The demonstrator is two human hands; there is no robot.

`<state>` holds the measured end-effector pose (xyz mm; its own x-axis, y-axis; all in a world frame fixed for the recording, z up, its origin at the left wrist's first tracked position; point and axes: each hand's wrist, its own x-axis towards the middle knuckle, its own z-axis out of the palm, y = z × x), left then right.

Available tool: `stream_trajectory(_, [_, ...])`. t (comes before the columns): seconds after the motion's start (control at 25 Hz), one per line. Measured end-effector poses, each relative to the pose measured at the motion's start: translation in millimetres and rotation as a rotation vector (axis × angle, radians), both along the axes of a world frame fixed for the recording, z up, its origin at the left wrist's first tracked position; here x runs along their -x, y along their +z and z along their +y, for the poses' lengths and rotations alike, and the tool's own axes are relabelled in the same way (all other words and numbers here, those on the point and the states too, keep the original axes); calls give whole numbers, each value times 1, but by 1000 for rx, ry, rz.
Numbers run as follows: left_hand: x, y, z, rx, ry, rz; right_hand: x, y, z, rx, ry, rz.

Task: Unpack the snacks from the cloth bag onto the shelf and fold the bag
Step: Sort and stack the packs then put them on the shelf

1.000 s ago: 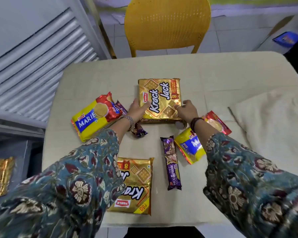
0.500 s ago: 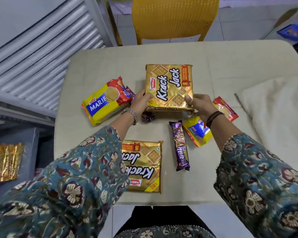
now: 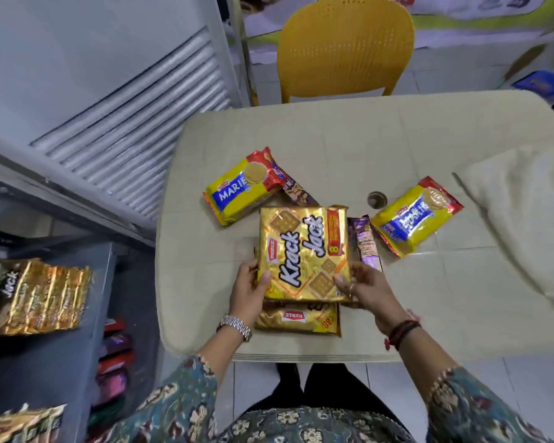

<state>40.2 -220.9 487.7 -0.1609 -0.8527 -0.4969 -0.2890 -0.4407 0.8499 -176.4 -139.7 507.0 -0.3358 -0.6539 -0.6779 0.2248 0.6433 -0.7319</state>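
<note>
1. Gold foil wrapping on the upper Krack Jack pack (image 3: 304,251) looks slick. The left hand (image 3: 248,292) grips its near-left corner and the right hand (image 3: 363,287) grips its near-right corner, thumbs on the printed face. With only the near edge held, the far end could sag and the pack could slide out during a lift.

2. The held pack lies over a second Krack Jack pack (image 3: 298,319), which sits close to the near edge of the desk (image 3: 333,129). Dragging the upper pack toward the body could push the lower one off the desk.

3. A purple chocolate bar (image 3: 365,241) lies just beside the right edge of the held pack, and another purple wrapper (image 3: 296,190) shows between it and the left Marie pack (image 3: 240,187). A sideways sweep could scatter either.

4. The right Marie pack (image 3: 416,215) lies apart, near a round hole (image 3: 377,199) in the desk top.

5. The cloth bag (image 3: 522,219) lies flat at the right of the desk, unfolded; that step looks outstanding.

6. The grey shelf (image 3: 61,356) stands at the left, below desk level, with gold packs (image 3: 36,295) already on top and more packets on a lower tier. The transfer needs a turn left and down; a pack could catch the desk corner.

7. Room: beige plastic desk, yellow chair (image 3: 346,46) at the far side, louvred white panel (image 3: 135,123) at the left, pale tiled floor.
</note>
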Motion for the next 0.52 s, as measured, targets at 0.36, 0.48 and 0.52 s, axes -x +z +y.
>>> stream_trajectory(0.36, [-40, -22, 32, 61, -85, -92, -36, -37, 37, -161, 65, 80])
stream_trajectory(0.48, [-42, -23, 31, 33, -98, -81, -35, -22, 35, -160, 151, 170])
stream_trajectory(0.52, [-42, -22, 29, 10, -86, -58, -32, -17, 32, -165, 192, 209])
